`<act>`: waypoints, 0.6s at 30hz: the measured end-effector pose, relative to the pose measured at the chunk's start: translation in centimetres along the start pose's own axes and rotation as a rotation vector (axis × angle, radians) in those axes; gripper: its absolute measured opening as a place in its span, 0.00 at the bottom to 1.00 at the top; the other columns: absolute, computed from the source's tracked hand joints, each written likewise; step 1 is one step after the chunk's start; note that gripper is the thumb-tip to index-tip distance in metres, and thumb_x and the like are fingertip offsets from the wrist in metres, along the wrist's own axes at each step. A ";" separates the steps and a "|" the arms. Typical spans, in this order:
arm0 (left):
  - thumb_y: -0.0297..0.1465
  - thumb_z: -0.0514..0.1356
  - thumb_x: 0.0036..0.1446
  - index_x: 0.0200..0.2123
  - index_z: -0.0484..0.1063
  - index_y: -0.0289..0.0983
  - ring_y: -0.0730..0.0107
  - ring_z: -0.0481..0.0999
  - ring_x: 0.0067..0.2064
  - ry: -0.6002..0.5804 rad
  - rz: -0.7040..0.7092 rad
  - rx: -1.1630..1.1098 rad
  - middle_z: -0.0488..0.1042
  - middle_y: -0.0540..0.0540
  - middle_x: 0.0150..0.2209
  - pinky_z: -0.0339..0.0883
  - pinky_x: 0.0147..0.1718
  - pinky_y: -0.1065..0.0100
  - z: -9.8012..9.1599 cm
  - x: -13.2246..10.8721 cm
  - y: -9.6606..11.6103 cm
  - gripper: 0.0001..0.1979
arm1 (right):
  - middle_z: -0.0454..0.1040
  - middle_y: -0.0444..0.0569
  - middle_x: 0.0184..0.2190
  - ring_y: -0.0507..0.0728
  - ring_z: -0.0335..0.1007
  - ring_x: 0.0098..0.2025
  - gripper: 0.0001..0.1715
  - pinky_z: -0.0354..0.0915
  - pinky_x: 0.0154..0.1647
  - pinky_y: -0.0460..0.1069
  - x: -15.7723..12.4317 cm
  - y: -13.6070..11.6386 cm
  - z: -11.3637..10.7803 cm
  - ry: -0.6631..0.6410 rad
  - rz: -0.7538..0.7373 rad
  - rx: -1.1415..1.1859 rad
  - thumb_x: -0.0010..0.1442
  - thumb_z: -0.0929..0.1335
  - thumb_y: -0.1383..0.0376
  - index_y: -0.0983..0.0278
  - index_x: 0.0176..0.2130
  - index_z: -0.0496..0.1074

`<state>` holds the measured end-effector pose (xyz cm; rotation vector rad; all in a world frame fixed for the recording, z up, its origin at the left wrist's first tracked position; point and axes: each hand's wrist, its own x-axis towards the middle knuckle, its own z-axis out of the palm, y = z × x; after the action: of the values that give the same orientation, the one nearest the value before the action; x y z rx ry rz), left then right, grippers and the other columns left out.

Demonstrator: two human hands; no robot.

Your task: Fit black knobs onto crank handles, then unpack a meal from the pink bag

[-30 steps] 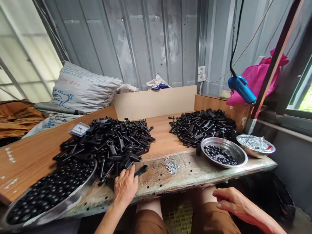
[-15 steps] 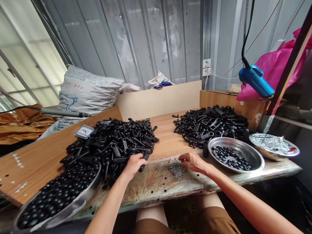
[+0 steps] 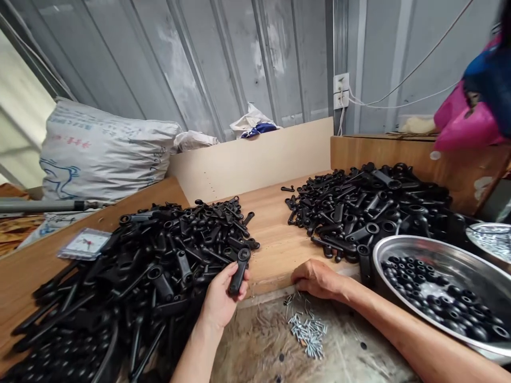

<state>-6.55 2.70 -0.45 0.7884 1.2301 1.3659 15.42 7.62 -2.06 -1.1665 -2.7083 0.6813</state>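
Observation:
My left hand (image 3: 220,296) is shut on a black plastic lever handle (image 3: 238,271), holding it upright at the edge of a large heap of similar black handles (image 3: 159,266). My right hand (image 3: 317,280) rests with curled fingers on the table's wooden edge, just above a small pile of silver screws (image 3: 306,331). Whether those fingers hold a screw is hidden. A second heap of black handles (image 3: 371,207) lies beyond it. A steel bowl (image 3: 415,246) of small black round parts sits at the right.
The heaps lie on a wooden tabletop (image 3: 271,234) with a worn, stained board (image 3: 255,346) at the front. A card with a small dial (image 3: 84,243) lies by the left heap. A bowl of screws (image 3: 491,236) is at the right edge. A white woven sack (image 3: 99,149) and corrugated metal wall (image 3: 223,58) stand behind.
My view has moved closer and lower over the table. My right hand has shifted from above the screws to the wooden edge. My left hand now holds the handle more upright.

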 end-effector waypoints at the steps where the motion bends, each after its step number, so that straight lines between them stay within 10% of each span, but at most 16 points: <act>1: 0.42 0.65 0.31 0.34 0.62 0.32 0.77 0.59 0.19 0.009 -0.014 0.000 0.67 0.49 0.23 0.49 0.17 0.74 -0.2 0.0 -0.1 0.28 | 0.76 0.47 0.34 0.56 0.71 0.40 0.08 0.62 0.37 0.46 0.0 0.1 0.1 0.004 -0.001 0.003 0.58 0.68 0.72 0.65 0.39 0.76; 11: 0.44 0.62 0.34 0.36 0.73 0.32 0.73 0.60 0.22 -0.005 0.052 0.380 0.67 0.48 0.22 0.47 0.20 0.71 0.0 -0.1 -1.2 0.26 | 0.73 0.49 0.31 0.55 0.69 0.33 0.04 0.54 0.29 0.45 -0.6 0.5 1.2 0.140 -0.129 -0.057 0.56 0.68 0.73 0.67 0.31 0.72; 18: 0.37 0.49 0.47 0.34 0.76 0.36 0.62 0.73 0.39 0.183 0.634 1.122 0.73 0.45 0.39 0.63 0.39 0.65 -1.4 0.5 -3.2 0.20 | 0.70 0.51 0.33 0.54 0.66 0.32 0.12 0.57 0.31 0.46 -6.3 -0.8 -2.3 0.385 -0.161 -0.153 0.64 0.60 0.68 0.69 0.40 0.71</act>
<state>-7.09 2.45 -3.90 1.9872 2.0181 1.1456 19.94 3.44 0.84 -0.9741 -2.5179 0.2042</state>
